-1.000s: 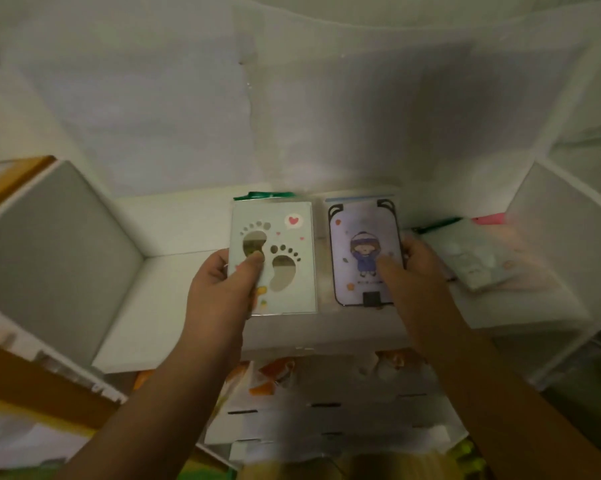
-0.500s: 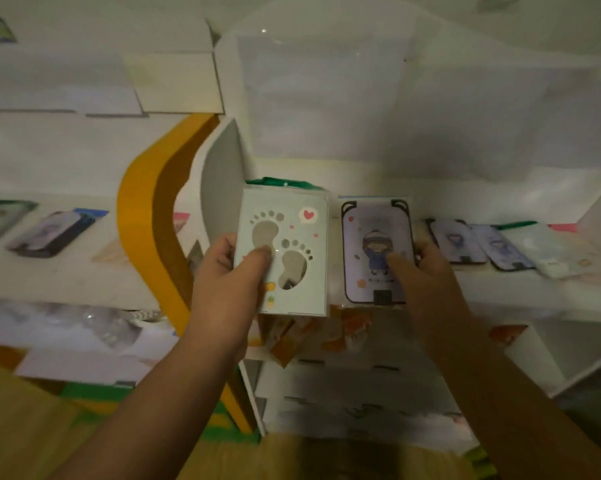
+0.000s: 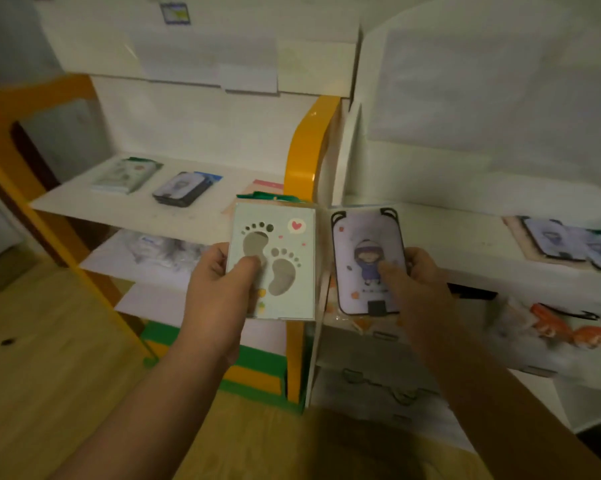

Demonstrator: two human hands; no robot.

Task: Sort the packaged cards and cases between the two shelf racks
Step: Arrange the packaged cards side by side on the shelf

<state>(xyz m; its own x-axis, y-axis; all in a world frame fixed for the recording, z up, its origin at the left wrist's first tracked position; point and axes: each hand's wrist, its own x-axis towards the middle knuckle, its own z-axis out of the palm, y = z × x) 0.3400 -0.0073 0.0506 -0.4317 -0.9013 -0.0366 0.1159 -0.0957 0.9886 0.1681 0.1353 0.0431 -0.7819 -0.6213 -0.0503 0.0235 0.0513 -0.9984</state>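
Note:
My left hand grips a pale green packaged card with two footprints and a heart, thumb across its front. My right hand holds a purple case with a cartoon girl and a black rim, thumb on its face. Both are held upright, side by side, in front of the gap between the orange-framed rack on the left and the white rack on the right.
The left rack's top shelf carries a green card pack, a dark purple case and a pink-edged pack. More purple cases lie on the white rack's shelf. Bagged items fill lower shelves. Wooden floor lies at lower left.
The view has swung left, bringing the orange rack fully into sight. Both hands keep their hold on the card and the case and now sit level with the racks' dividing posts.

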